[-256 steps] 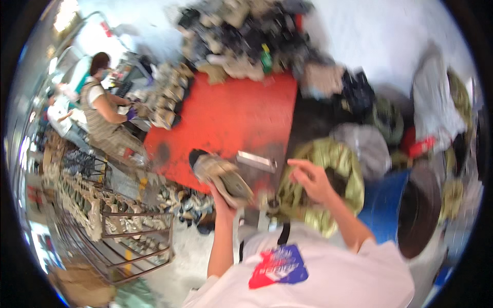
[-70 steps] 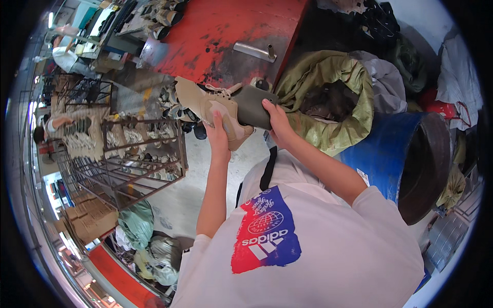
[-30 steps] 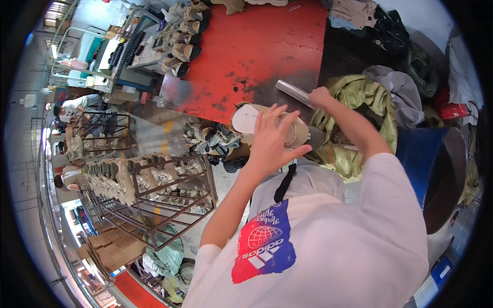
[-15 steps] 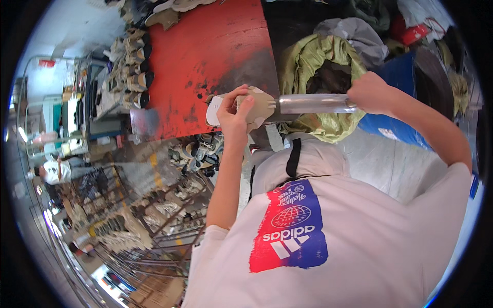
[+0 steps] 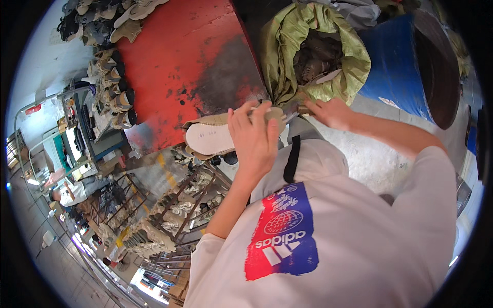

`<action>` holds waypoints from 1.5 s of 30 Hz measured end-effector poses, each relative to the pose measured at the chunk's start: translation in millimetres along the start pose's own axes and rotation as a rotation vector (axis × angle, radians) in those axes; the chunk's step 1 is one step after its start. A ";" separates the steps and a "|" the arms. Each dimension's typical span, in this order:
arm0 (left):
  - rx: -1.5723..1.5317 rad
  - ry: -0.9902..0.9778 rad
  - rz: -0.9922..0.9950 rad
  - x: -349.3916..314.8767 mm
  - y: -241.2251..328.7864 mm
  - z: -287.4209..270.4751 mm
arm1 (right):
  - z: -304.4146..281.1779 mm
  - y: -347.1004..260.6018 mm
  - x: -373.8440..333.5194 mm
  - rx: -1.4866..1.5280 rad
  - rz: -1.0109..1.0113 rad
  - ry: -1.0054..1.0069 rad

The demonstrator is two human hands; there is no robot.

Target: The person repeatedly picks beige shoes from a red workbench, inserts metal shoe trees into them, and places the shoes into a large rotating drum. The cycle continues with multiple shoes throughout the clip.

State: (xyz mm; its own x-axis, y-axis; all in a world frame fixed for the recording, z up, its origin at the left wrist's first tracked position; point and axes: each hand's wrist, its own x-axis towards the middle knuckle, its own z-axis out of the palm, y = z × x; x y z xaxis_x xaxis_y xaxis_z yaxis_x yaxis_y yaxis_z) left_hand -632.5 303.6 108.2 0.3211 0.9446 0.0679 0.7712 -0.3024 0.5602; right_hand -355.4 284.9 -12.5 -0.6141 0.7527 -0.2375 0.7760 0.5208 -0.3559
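A beige shoe upper with a white sole board lies underside up in front of me, near the red table's corner. My left hand is wrapped over its middle, fingers bent across the sole side. My right hand is closed just beyond the shoe's right end. A short grey, metallic-looking piece shows between the right fingers and the shoe. Blur and the fingers hide what kind of thing it is.
The worn red table has several shoes along its left edge. Ahead stands a yellow-green sack holding dark shoes, beside a blue drum. Shoe racks stand at the lower left; a person is far left.
The shoe has turned, showing more of its white sole board. My right hand has come in close to it from the right. The long metal tube no longer shows at length.
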 end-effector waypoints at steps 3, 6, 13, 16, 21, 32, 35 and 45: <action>0.133 -0.068 -0.013 7.4 15.2 15.8 | 67.9 21.8 24.9 0.226 -0.065 0.081; 0.254 -0.118 0.012 14.4 16.2 36.0 | 109.2 16.9 53.2 0.355 -0.076 0.081; 0.185 -0.104 0.010 31.8 11.2 44.1 | 96.1 16.5 75.0 0.301 0.154 -0.142; 0.229 -0.109 0.029 53.5 23.7 46.2 | 133.7 14.3 89.4 0.382 0.202 -0.053; 0.197 -0.131 0.140 46.5 23.4 63.9 | 146.8 19.7 90.1 0.429 0.270 -0.161; 0.398 -0.385 0.037 41.3 15.0 84.7 | 214.6 76.4 65.3 0.385 0.482 -0.492; 0.471 -0.423 0.021 51.6 10.4 91.1 | 243.4 97.1 68.3 0.365 0.455 -0.518; 0.269 -0.597 0.044 46.9 13.2 87.9 | 107.9 113.1 195.0 0.181 0.624 -0.497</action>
State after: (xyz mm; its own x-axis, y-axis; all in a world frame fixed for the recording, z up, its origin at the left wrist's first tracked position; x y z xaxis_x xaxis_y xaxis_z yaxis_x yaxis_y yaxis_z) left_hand -558.9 332.7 46.2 0.5454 0.7209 -0.4277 0.8363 -0.4334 0.3360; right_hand -402.9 447.1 -196.6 -0.1021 0.5937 -0.7982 0.9869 -0.0402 -0.1562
